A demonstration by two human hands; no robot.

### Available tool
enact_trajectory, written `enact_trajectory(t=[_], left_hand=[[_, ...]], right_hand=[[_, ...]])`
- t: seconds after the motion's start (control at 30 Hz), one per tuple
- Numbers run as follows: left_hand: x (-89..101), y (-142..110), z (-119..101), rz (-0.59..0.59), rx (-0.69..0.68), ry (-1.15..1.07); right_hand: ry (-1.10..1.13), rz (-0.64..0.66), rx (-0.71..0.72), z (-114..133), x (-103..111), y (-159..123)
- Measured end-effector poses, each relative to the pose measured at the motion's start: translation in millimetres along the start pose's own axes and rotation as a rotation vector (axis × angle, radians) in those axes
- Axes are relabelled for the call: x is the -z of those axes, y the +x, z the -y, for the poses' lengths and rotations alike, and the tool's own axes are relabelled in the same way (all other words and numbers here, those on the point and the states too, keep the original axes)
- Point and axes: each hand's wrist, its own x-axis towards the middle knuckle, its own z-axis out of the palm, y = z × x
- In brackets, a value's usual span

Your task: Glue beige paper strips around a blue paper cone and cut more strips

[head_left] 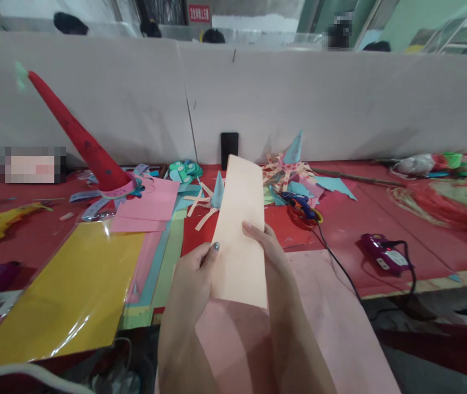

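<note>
A long piece of peach paper [239,235], apparently folded lengthwise, is held up in front of me above the table. My left hand [194,273] grips its left edge low down, thumb on the face of the paper. On the opposite edge, my right hand [268,249] holds it with the thumb across the front and the other fingers behind, out of sight. Beneath both hands lies a large pink sheet [324,306]. Just behind the paper stands a small blue paper cone [217,191] with peach strips spread around its base, partly hidden.
A tall red cone [77,128] leans on the left near pink sheets [147,205]. Yellow sheets in clear plastic [81,279] lie front left. A blue glue gun [301,205] with a cord rests right, near a purple power strip [385,254]. A white partition [135,98] stands behind.
</note>
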Motion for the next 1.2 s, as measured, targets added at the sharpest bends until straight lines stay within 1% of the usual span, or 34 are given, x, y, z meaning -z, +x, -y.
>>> enact_trajectory(t=[0.13,0.3,0.47,0.67,0.77,0.87,1.03,1.2], left_hand=[[2.6,-7,-4,-0.007,0.0,0.059],[6.2,-11,-7,0.035,0.013,0.094],[3.8,-12,-7,0.023,0.036,0.106],[1.2,-7,0,0.022,0.01,0.059],[-0.2,-4,3,0.027,-0.009,0.042],[-1.9,-3,4,0.052,-0.01,-0.002],[-3.5,-4,3,0.03,0.003,-0.064],[-3.2,-3,4,0.038,0.017,-0.09]], right_hand=[[0.037,-0.003,0.078,-3,-2,3],[0.033,-0.093,0.182,-5,-2,7],[0.018,-0.147,0.231,-9,0,14],[0.063,-0.214,0.234,-8,0,18],[0.031,-0.238,0.236,-7,0,17],[0.008,-0.303,0.291,-9,1,17],[0.088,-0.404,0.369,-10,0,17],[0.104,-0.431,0.437,-11,-1,17]])
